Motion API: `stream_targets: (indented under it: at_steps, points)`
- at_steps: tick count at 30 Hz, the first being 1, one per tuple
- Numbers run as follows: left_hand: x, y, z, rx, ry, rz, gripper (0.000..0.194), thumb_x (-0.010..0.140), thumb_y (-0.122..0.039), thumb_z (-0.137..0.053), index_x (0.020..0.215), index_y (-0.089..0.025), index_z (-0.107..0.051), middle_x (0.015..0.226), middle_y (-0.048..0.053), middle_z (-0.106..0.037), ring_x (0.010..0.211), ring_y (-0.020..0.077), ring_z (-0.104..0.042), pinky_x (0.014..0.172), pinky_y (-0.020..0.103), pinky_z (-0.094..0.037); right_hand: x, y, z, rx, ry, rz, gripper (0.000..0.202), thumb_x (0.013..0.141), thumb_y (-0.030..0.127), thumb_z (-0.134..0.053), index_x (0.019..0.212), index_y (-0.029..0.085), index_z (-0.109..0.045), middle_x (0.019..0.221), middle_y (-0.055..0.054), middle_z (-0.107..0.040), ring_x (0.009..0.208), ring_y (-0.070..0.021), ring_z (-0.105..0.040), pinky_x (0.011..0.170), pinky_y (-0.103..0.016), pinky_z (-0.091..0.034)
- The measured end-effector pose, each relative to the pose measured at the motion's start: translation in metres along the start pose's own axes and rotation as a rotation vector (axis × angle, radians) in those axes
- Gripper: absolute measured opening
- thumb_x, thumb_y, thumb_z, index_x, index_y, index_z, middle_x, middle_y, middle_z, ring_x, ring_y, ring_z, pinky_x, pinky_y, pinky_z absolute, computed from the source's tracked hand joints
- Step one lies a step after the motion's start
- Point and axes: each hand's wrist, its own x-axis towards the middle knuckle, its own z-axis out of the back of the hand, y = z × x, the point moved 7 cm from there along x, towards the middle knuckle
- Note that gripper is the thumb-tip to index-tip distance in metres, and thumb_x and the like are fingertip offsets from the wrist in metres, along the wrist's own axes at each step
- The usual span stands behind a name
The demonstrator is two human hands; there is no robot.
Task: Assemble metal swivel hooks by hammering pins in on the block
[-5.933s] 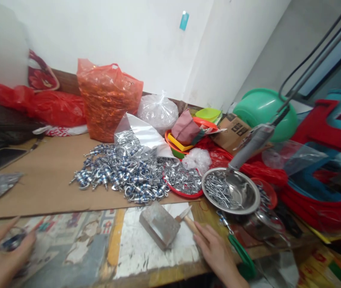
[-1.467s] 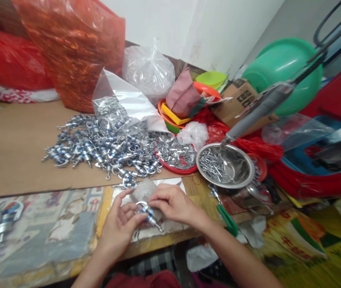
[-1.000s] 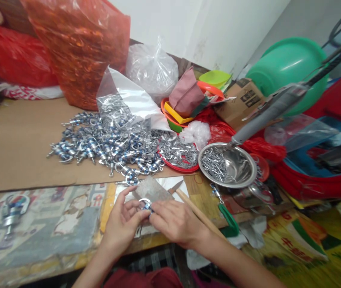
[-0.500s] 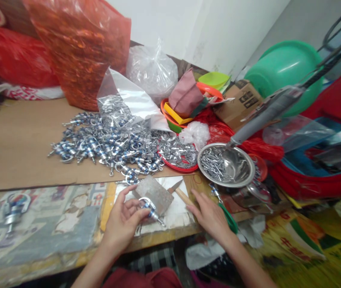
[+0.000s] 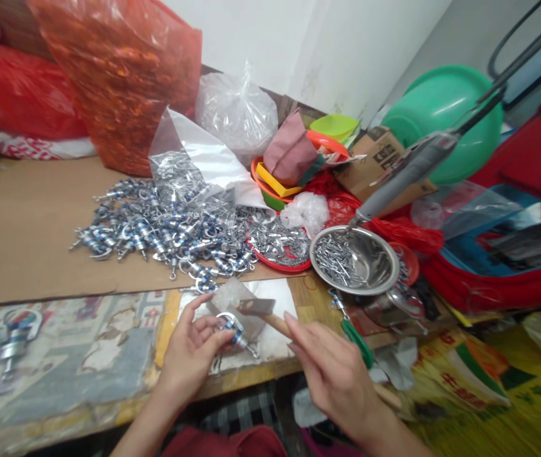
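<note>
Between its thumb and fingers, my left hand (image 5: 192,349) pinches a small silver-and-blue metal fitting (image 5: 232,327) with a curved hook at one end and a small eye at the other. The fitting lies over the near part of a grey metal block (image 5: 233,291), which sits on a white sheet (image 5: 280,292). Wrapped round a wooden handle, my right hand (image 5: 334,365) grips a hammer (image 5: 257,307). The hammer's head is just above the block, to the right of the fitting; whether it touches the block I cannot tell.
Many similar fittings (image 5: 156,222) are heaped on cardboard behind my hands. A red tray (image 5: 282,244) of small metal parts and a steel bowl (image 5: 380,263) of pins stand to the right. Green-handled scissors or pliers (image 5: 357,343) lie near the table edge. A grey-handled tool (image 5: 404,171) slants above the bowl.
My right hand has closed on the hammer and lifted it off the sheet, bringing its head left over the block. My left hand still holds the fitting in about the same place.
</note>
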Motion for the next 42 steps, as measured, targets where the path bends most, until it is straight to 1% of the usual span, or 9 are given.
stream_targets:
  at_steps: [6,9,14,17,20,23,29,35,42]
  points:
    - [-0.001,0.000,-0.002,-0.024,0.006,0.008,0.067,0.055,-0.019,-0.072,0.112,-0.022,-0.036,0.064,-0.005,-0.060,0.060,0.0152,-0.062,0.059,0.032,-0.053,-0.003,0.003,-0.009,-0.057,-0.021,0.023,0.055,0.080,0.005,-0.037,0.132,0.021,-0.030,0.083,-0.007,-0.059,0.073,-0.0176,-0.056,0.064,-0.030,-0.048]
    - [-0.001,-0.001,-0.001,-0.013,0.001,-0.004,0.067,0.055,-0.019,-0.072,0.112,-0.022,-0.036,0.064,-0.005,-0.060,0.060,0.0150,-0.062,0.059,0.031,-0.053,-0.008,0.002,-0.023,-0.121,0.128,0.006,0.054,0.079,0.005,-0.036,0.131,0.021,-0.033,0.075,-0.006,-0.058,0.066,-0.0174,-0.055,0.057,-0.029,-0.047]
    - [-0.002,-0.001,-0.003,-0.025,-0.003,-0.005,0.069,0.056,-0.019,-0.072,0.114,-0.022,-0.035,0.064,-0.005,-0.060,0.060,0.0156,-0.062,0.058,0.033,-0.054,-0.017,0.000,-0.026,-0.060,0.080,-0.034,0.051,0.081,0.006,-0.035,0.129,0.022,-0.037,0.077,-0.006,-0.059,0.068,-0.0174,-0.056,0.060,-0.030,-0.048]
    - [-0.003,-0.002,-0.002,-0.013,-0.024,0.001,0.069,0.055,-0.020,-0.072,0.114,-0.023,-0.037,0.066,-0.005,-0.061,0.062,0.0167,-0.063,0.059,0.035,-0.054,-0.018,-0.024,-0.029,0.092,0.025,-0.150,0.042,0.083,0.012,-0.039,0.124,0.021,-0.044,0.084,-0.006,-0.061,0.074,-0.0158,-0.058,0.065,-0.027,-0.049]
    - [-0.003,-0.002,0.001,0.139,-0.028,0.023,0.040,0.057,-0.023,-0.070,0.093,-0.019,-0.056,0.067,-0.001,-0.064,0.063,0.0171,-0.063,0.063,0.033,-0.053,-0.017,-0.068,-0.030,0.170,-0.077,-0.323,0.036,0.082,0.021,-0.046,0.118,0.015,-0.051,0.097,-0.009,-0.062,0.086,-0.0173,-0.059,0.075,-0.028,-0.048]
    - [-0.001,-0.011,0.004,0.401,-0.011,-0.071,0.013,0.061,-0.026,-0.067,0.070,-0.018,-0.064,0.068,0.003,-0.066,0.064,0.0179,-0.062,0.065,0.031,-0.051,-0.013,-0.102,-0.045,0.121,0.080,-0.432,0.033,0.081,0.025,-0.048,0.110,0.013,-0.057,0.098,-0.010,-0.064,0.089,-0.0196,-0.060,0.077,-0.031,-0.048]
    - [-0.006,-0.046,0.000,0.737,-0.038,-0.517,0.005,0.061,-0.028,-0.065,0.060,-0.024,-0.068,0.082,0.004,-0.059,0.083,0.0211,-0.057,0.076,0.032,-0.044,0.049,-0.115,-0.046,-0.309,0.141,-0.347,0.028,0.088,0.017,-0.036,0.105,0.016,-0.059,0.104,-0.007,-0.059,0.097,-0.0146,-0.054,0.084,-0.025,-0.042]
    - [-0.004,-0.042,-0.007,0.718,0.089,-0.390,0.007,0.065,-0.026,-0.063,0.061,-0.023,-0.068,0.066,0.002,-0.063,0.065,0.0177,-0.058,0.059,0.026,-0.044,0.128,-0.150,-0.075,-0.391,0.301,-0.370,0.019,0.085,0.021,-0.047,0.099,0.013,-0.057,0.102,-0.009,-0.057,0.092,-0.0185,-0.055,0.079,-0.034,-0.045]
    - [-0.004,-0.037,-0.003,0.653,0.105,-0.301,0.007,0.064,-0.025,-0.064,0.065,-0.025,-0.071,0.068,0.003,-0.066,0.067,0.0188,-0.060,0.062,0.027,-0.045,0.133,-0.166,-0.076,-0.373,0.307,-0.393,0.021,0.081,0.023,-0.053,0.100,0.014,-0.057,0.099,-0.008,-0.057,0.090,-0.0185,-0.055,0.077,-0.032,-0.045]
